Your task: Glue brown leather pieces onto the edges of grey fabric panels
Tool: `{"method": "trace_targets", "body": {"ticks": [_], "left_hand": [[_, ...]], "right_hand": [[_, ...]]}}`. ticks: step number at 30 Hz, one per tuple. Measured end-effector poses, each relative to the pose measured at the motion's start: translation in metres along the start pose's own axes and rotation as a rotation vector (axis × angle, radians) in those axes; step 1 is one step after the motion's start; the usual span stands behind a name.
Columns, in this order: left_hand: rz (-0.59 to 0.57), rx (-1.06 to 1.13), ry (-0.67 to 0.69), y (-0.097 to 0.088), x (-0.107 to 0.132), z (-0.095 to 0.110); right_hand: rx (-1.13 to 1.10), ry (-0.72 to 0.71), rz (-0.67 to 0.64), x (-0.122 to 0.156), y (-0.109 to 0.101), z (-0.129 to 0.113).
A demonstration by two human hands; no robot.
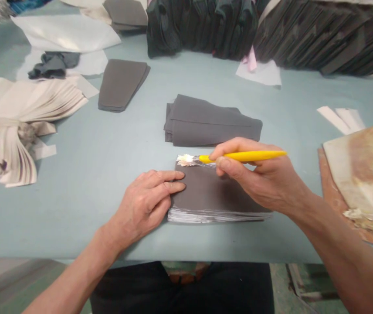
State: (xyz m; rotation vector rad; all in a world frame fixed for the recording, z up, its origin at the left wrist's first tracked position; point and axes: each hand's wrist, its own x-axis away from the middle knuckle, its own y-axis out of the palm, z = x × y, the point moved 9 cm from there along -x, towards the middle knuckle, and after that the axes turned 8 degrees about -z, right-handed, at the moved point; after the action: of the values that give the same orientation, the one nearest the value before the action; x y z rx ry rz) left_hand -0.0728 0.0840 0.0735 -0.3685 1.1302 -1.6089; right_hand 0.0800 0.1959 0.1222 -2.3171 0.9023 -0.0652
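Across a pale blue table [85, 165], cloth and paper are spread, with clock hours taken from the grey stack [202, 192] that is set near its close edge. Dark bundles [202, 28] are lined up at twelve o'clock, and a dark row of pieces [323, 39] is packed at one. Between twelve and one, a white scrap [268, 74] is seen. The stack is edged with white streaks along its six o'clock side. Its nine o'clock edge is touched by the fingertips of the left hand [150, 196], which is laid flat with fingers extended. From four o'clock the right hand [261, 179] is brought over it, and a yellow brush [239, 156] is clamped between thumb and fingers, its pale-clotted bristles placed at the stack's ten o'clock corner. The hands are kept apart from each other. Folded grey panels [215, 124] are laid just beyond the stack at twelve. A small grey pile [123, 85] is placed between ten and eleven, and cream sheets [32, 98] are heaped at ten. Pale strips [340, 118] are left at two; at three, a brown board [327, 174] is partly covered by a stained sheet [369, 161].
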Motion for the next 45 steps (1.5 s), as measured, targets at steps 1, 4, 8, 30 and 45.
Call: {"method": "trace_targets", "body": {"ticks": [1,4,8,30,45], "left_hand": [[0.002,-0.003,-0.002,0.0,0.0,0.0],[0.006,-0.01,-0.009,0.0,0.0,-0.002],[0.003,0.003,-0.015,0.0,0.001,-0.004],[-0.032,-0.052,-0.025,-0.002,0.006,-0.007],[0.185,-0.036,-0.482,-0.043,0.0,-0.054]], "right_hand": [[0.014,0.023,0.005,0.005,-0.004,0.002],[0.053,0.08,0.028,0.021,-0.018,0.008],[0.11,0.128,0.041,0.045,-0.038,0.012],[-0.006,0.234,0.613,0.183,-0.113,0.027],[0.059,0.078,0.695,0.143,-0.093,0.048]]}}
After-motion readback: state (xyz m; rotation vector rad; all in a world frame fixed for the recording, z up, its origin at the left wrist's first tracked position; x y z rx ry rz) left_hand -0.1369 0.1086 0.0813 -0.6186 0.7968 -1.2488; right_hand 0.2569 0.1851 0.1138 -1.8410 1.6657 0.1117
